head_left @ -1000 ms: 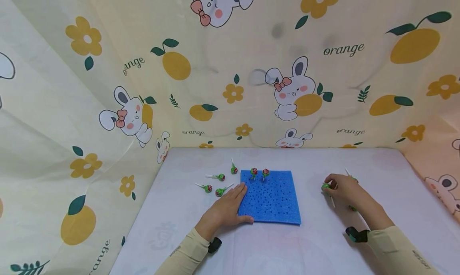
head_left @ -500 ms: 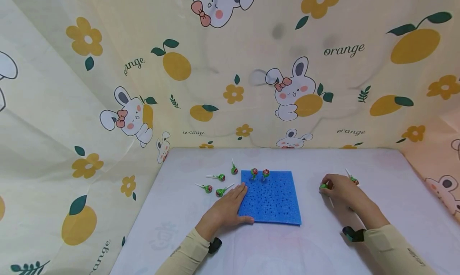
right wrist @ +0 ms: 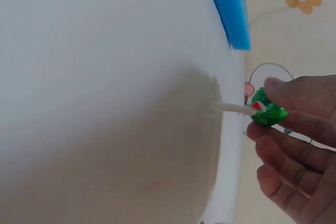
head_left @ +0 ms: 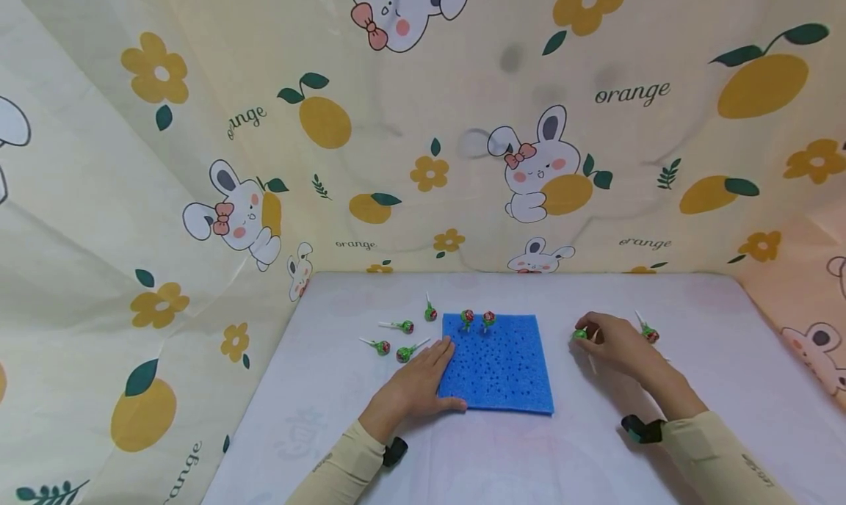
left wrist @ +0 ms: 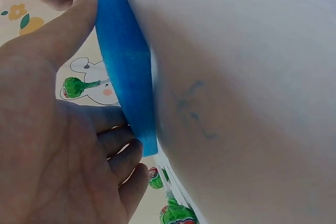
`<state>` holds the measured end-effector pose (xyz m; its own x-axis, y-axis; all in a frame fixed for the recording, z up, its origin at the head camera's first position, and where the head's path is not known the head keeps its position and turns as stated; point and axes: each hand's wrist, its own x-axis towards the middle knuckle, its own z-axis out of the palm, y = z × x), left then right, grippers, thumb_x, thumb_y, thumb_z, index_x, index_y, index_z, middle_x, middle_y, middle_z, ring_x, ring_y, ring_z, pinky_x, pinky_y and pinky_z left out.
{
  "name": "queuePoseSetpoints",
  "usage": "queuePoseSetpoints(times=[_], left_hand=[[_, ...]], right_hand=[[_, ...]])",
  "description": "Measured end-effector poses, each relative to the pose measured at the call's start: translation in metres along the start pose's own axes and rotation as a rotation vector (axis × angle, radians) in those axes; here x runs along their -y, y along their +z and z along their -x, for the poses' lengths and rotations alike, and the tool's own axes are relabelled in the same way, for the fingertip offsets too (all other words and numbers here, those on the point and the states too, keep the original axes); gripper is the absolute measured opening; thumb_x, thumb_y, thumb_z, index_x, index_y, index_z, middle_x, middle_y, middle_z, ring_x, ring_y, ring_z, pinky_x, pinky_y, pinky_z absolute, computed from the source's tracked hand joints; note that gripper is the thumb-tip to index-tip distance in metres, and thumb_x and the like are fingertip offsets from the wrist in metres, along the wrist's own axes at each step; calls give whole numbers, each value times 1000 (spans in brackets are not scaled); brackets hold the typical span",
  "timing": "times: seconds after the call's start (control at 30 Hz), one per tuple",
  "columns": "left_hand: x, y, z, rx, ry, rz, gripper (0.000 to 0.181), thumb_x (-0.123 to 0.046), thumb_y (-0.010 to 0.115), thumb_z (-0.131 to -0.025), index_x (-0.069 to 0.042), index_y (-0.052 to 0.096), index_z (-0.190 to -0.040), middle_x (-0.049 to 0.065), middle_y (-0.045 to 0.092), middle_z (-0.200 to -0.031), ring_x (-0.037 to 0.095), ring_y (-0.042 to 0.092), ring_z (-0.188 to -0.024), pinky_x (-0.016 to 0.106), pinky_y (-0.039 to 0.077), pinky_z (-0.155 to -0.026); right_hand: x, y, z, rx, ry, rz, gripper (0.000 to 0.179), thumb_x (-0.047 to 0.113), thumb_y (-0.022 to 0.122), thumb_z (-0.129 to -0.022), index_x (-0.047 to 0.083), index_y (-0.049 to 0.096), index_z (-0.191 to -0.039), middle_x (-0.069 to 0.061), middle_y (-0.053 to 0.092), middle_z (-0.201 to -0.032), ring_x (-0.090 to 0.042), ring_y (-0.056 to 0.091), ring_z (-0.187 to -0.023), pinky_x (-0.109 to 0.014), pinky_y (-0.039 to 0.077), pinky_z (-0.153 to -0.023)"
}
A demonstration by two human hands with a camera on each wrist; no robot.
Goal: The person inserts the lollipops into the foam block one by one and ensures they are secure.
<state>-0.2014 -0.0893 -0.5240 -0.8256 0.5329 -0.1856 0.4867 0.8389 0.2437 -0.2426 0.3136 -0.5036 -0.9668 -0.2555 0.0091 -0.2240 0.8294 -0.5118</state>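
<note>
I have a green-wrapped lollipop (head_left: 580, 334) pinched in my right hand (head_left: 615, 343), off the right edge of the blue foam pad (head_left: 499, 365), which I take as my landmark; the stick points down toward the white table (head_left: 581, 461). To my judgement the pad's free holes want the stick upright above one of them, the pinch kept on the wrapped head, and a straight push down; a tilted stick would likely tear the foam. My left hand (head_left: 416, 384) lies flat on the pad's left edge, fingers straight and pressing, thumb along its near side, which should stop it sliding. My right hand has thumb and fingertips (right wrist: 294, 95) closed on the head, the other fingers loosely curled below, wrist low to the table. Two lollipops (head_left: 477, 318) stand at the pad's far edge; loose lollipops (head_left: 395, 338) lie left of it, and another (head_left: 649, 332) well to its right.
</note>
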Motion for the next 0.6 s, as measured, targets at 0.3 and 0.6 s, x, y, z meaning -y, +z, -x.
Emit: queuePoseSetpoints(times=[0.3, 0.6], left_hand=[[0, 1, 1, 9, -14, 2, 112, -75, 65, -94, -12, 18, -173, 4, 13, -181, 23, 16, -166, 39, 22, -134], [0, 1, 1, -3, -7, -4, 111, -75, 65, -94, -12, 19, -173, 4, 14, -181, 23, 17, -166, 40, 23, -133]], right_hand=[[20, 7, -3, -160, -164, -25, 32, 6, 77, -96, -7, 72, -126, -12, 72, -103, -21, 62, -83, -30, 51, -65], [40, 9, -8, -235, -237, -66, 26, 3, 77, -97, -1, 72, -122, -7, 73, -105, -21, 65, -88, -37, 58, -74]])
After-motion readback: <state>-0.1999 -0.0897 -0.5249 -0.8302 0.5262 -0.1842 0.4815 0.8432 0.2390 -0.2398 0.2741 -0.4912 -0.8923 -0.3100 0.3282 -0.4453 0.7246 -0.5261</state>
